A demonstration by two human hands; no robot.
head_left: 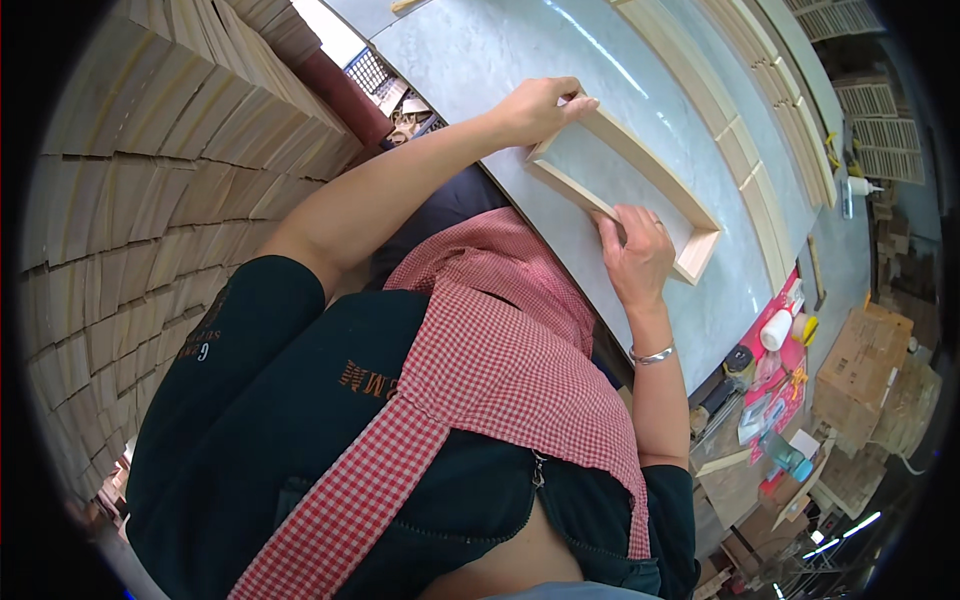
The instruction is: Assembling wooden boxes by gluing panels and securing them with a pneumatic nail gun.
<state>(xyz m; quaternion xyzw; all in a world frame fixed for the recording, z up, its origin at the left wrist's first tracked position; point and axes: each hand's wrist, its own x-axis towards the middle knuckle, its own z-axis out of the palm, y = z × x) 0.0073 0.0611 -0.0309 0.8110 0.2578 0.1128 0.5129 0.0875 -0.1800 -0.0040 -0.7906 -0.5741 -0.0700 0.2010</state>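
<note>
A long, narrow wooden frame (660, 172) of thin pale boards stands on the grey worktable (480, 60). My left hand (545, 108) pinches the frame's far left corner between thumb and fingers. Around the near long board, close to its right end, my right hand (637, 250) is closed, thumb on the inner side. The right short end of the frame shows beside that hand; the left short end is partly under my left hand. A silver bracelet (653, 356) circles my right wrist.
Rows of wooden strips (735, 140) lie along the table's far side. Stacked boards (110, 200) rise at the left. A blue basket (368, 72) sits beyond the table edge. At right are a white bottle (776, 330), yellow tape (806, 328) and a cardboard box (862, 365).
</note>
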